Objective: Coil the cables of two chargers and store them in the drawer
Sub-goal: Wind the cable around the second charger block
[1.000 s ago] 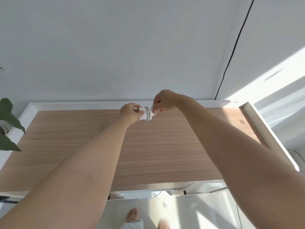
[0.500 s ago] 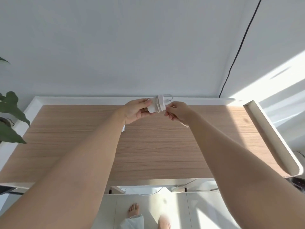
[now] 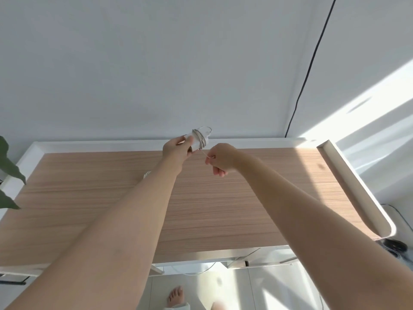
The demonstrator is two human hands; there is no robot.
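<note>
My left hand holds a white charger up above the far edge of the wooden desk, with its thin cable wound around the body in several turns. My right hand pinches the loose end of that cable, stretched taut down and to the right of the charger. A second white charger lies on the desk, mostly hidden behind my left forearm. The drawer is not visible.
The desk has a raised white rim along its back and right side. A black wire runs down the wall. Plant leaves reach in at the left. My bare feet stand on the white floor below.
My left hand has lifted the charger higher toward the wall. My right hand has pulled away down and right, drawing the cable end taut.
</note>
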